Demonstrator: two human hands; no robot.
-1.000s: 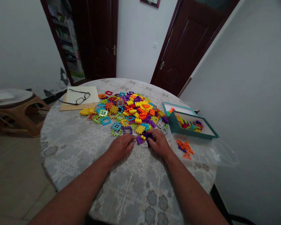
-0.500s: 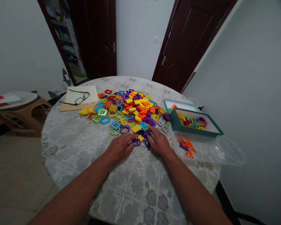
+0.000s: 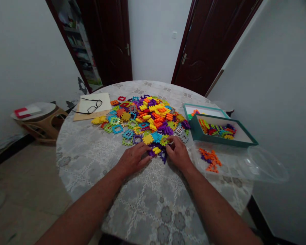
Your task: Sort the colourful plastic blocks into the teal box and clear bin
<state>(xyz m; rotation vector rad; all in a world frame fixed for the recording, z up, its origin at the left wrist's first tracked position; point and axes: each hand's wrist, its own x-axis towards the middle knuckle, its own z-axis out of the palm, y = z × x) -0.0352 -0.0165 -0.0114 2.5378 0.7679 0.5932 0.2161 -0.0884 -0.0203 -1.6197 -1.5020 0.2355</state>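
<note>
Between the half-curled hands (image 3: 133,159) lie purple and yellow pieces (image 3: 156,150); whether any is pinched, I cannot tell.

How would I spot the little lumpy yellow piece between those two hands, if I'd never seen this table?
On the round table, find the big colourful pile of plastic pieces. At its near edge, the left hand and right hand face each other. Between them sits the lumpy yellow piece, bright against purple pieces, unlike the flat yellow tile just beyond.
</note>
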